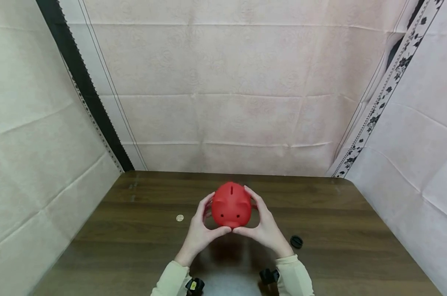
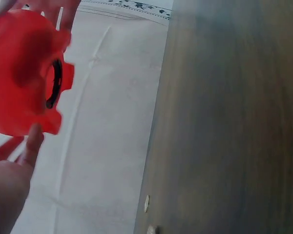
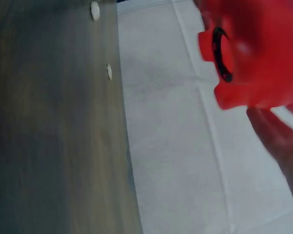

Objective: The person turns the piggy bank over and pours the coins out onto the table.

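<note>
While the left hand (image 1: pixel 202 231) and right hand (image 1: pixel 264 229) grip a red piggy bank (image 1: pixel 231 205) above the brown wooden worktop (image 1: pixel 134 246), a coin (image 1: pixel 180 218) and a black cap (image 1: pixel 296 241) lie on that surface; creased pale cloths (image 1: pixel 227 102) hang round three sides.

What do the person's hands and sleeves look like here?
The left sleeve and right sleeve are pale cream, reaching the wrists. Beside each is a small black device; the left device bears a yellow-green patch. The left hand and right hand wear no gloves.
</note>
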The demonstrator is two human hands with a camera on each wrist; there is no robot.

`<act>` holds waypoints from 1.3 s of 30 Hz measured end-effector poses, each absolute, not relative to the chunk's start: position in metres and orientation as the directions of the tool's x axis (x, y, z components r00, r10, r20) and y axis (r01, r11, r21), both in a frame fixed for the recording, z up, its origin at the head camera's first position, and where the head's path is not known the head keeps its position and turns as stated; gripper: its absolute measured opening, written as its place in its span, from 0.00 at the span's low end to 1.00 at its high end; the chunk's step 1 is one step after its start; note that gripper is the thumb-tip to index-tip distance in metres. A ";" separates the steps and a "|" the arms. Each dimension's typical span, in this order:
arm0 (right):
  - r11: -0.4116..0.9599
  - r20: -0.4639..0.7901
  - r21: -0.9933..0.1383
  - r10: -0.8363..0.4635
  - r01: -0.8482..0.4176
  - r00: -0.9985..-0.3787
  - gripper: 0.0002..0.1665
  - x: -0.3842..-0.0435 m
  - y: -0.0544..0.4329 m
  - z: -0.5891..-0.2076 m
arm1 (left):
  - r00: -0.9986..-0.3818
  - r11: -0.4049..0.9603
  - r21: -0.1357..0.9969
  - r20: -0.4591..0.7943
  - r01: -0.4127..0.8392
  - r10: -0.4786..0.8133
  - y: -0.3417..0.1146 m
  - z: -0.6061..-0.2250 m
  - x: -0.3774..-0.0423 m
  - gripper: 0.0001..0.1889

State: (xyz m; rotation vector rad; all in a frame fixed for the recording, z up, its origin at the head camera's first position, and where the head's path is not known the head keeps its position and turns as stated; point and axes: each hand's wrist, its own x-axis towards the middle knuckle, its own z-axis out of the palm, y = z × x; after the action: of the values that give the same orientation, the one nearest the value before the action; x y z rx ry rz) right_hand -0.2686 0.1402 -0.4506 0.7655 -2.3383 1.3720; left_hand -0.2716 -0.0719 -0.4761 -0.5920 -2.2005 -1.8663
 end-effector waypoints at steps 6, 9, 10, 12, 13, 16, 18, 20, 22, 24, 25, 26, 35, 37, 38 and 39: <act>0.461 0.371 -0.803 -0.107 -0.377 -0.922 0.49 -0.268 0.133 -0.450 | -0.944 0.177 0.932 0.291 0.316 0.154 -0.069 -0.481 -0.275 0.39; 0.505 0.303 -0.814 -0.054 -0.288 -0.951 0.43 -0.269 0.131 -0.451 | -0.958 0.211 0.938 0.247 0.274 0.145 -0.068 -0.481 -0.276 0.36; 0.522 0.281 -0.811 -0.046 -0.263 -0.959 0.42 -0.270 0.132 -0.451 | -0.963 0.220 0.941 0.228 0.256 0.146 -0.067 -0.481 -0.276 0.34; 0.560 0.243 -0.797 -0.045 -0.226 -0.969 0.38 -0.270 0.132 -0.452 | -0.970 0.246 0.943 0.191 0.223 0.148 -0.066 -0.480 -0.276 0.30; 0.582 0.225 -0.786 -0.050 -0.211 -0.973 0.37 -0.271 0.133 -0.452 | -0.974 0.263 0.943 0.170 0.205 0.152 -0.066 -0.480 -0.276 0.28; 0.655 0.198 -0.729 -0.073 -0.197 -0.978 0.32 -0.271 0.135 -0.453 | -0.980 0.319 0.934 0.116 0.164 0.163 -0.066 -0.480 -0.275 0.26; 0.700 0.198 -0.686 -0.082 -0.198 -0.977 0.31 -0.272 0.135 -0.453 | -0.982 0.355 0.923 0.098 0.150 0.161 -0.066 -0.481 -0.275 0.25; 0.730 0.196 -0.655 -0.086 -0.196 -0.977 0.31 -0.272 0.134 -0.454 | -0.985 0.377 0.915 0.091 0.141 0.148 -0.065 -0.481 -0.275 0.24; 0.739 0.191 -0.646 -0.088 -0.193 -0.978 0.31 -0.273 0.133 -0.455 | -0.987 0.396 0.908 0.093 0.137 0.130 -0.065 -0.480 -0.274 0.23; 0.739 0.178 -0.648 -0.089 -0.185 -0.980 0.32 -0.274 0.133 -0.456 | -0.988 0.407 0.904 0.095 0.135 0.118 -0.065 -0.480 -0.274 0.22; 0.736 0.173 -0.651 -0.094 -0.186 -0.980 0.32 -0.274 0.133 -0.456 | -0.988 0.409 0.902 0.096 0.136 0.118 -0.065 -0.480 -0.274 0.23; 0.730 0.166 -0.658 -0.100 -0.186 -0.981 0.33 -0.274 0.134 -0.456 | -0.988 0.406 0.903 0.099 0.140 0.121 -0.065 -0.480 -0.274 0.23; 0.463 0.220 -0.832 -0.230 -0.305 -0.948 0.48 -0.276 0.143 -0.458 | -0.959 0.212 0.947 0.198 0.241 0.205 -0.071 -0.480 -0.277 0.40; 0.382 0.279 -0.845 -0.284 -0.375 -0.918 0.53 -0.277 0.144 -0.459 | -0.947 0.170 0.946 0.235 0.274 0.221 -0.073 -0.479 -0.278 0.44; 0.346 0.323 -0.836 -0.318 -0.427 -0.891 0.55 -0.278 0.144 -0.459 | -0.937 0.152 0.942 0.262 0.300 0.230 -0.074 -0.479 -0.278 0.46; 0.310 0.372 -0.820 -0.351 -0.482 -0.859 0.57 -0.278 0.144 -0.459 | -0.924 0.131 0.933 0.297 0.334 0.240 -0.075 -0.479 -0.278 0.48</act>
State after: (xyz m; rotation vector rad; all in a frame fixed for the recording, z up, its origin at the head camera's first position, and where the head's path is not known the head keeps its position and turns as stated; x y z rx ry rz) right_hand -0.2785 0.1438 -0.4594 0.7805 -2.4393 1.5958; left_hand -0.2779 -0.0746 -0.4786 -0.5861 -2.3051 -1.9356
